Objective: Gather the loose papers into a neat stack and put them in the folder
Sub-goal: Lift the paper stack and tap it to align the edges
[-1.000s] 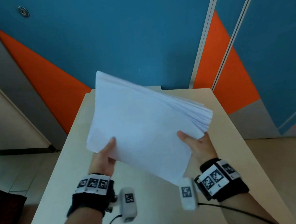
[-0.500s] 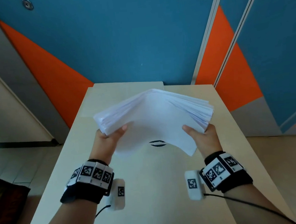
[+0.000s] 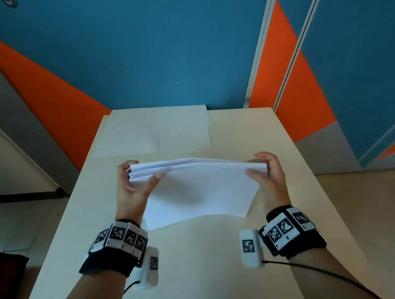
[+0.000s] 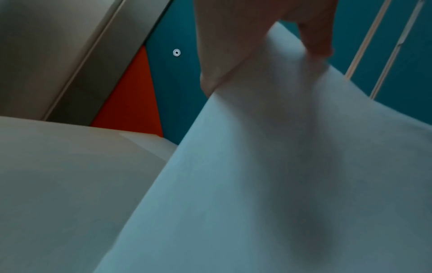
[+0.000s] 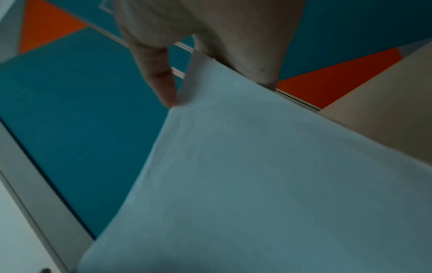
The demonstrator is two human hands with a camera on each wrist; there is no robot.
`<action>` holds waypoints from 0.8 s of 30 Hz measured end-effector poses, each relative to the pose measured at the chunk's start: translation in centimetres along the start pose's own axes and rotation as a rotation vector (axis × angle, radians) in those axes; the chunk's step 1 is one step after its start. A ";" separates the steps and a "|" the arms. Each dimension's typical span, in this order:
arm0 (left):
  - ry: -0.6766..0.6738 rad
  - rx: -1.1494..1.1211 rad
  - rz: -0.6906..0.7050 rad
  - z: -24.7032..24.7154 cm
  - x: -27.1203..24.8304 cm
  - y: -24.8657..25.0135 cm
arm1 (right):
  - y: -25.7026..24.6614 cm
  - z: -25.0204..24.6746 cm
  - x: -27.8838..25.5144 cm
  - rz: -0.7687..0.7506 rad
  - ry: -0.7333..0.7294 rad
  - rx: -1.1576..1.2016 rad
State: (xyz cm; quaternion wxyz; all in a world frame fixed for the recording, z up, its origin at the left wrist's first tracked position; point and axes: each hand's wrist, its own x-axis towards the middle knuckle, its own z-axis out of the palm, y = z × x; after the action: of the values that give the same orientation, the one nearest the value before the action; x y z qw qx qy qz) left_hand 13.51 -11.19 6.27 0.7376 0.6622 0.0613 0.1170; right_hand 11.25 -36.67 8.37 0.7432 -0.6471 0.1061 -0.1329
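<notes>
While your left hand [image 3: 133, 191] and right hand [image 3: 270, 178] hold paper stack [image 3: 195, 188] by its short ends above desk [image 3: 202, 257], fingers [image 3: 127, 167] curl behind, thumbs in front. One stack, white, sheets nearly flush, lower edge bowed near desk. One cream folder [image 3: 156, 134] flat at desk's far end.

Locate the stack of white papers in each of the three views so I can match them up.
Head: stack of papers at centre, held between left hand and right hand over the table.
Left wrist: fills the lower right, fingers gripping its top edge.
Right wrist: fills the lower centre and right.
Shared landmark: the blue and orange wall.
</notes>
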 end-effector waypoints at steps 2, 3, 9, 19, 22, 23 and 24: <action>0.064 -0.043 0.043 0.8 -0.2 0.4 | -0.1 0.6 0.3 -0.004 0.061 0.059; 0.113 -0.051 0.050 1.3 -0.3 0.5 | 0.1 1.0 0.5 -0.008 0.109 0.064; 0.236 -0.013 0.046 2.2 0.5 0.0 | 0.7 2.2 1.1 -0.047 0.290 0.000; -0.115 0.111 -0.019 -0.7 1.5 -0.4 | 0.4 0.8 1.5 -0.103 0.029 -0.118; -0.124 0.100 -0.024 -1.2 1.8 -0.5 | 0.5 0.1 1.5 -0.166 -0.098 -0.255; -0.127 0.093 -0.030 -1.3 1.9 -0.6 | 0.5 -0.2 1.6 -0.185 -0.107 -0.277; -0.132 0.084 -0.032 -1.3 2.0 -0.6 | 0.5 -0.4 1.7 -0.195 -0.114 -0.294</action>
State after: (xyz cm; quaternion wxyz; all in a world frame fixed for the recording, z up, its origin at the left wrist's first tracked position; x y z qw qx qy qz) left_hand 15.15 -9.55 5.65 0.7134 0.6977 0.0276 0.0587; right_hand 12.77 -37.57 7.81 0.6290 -0.7625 0.0190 -0.1506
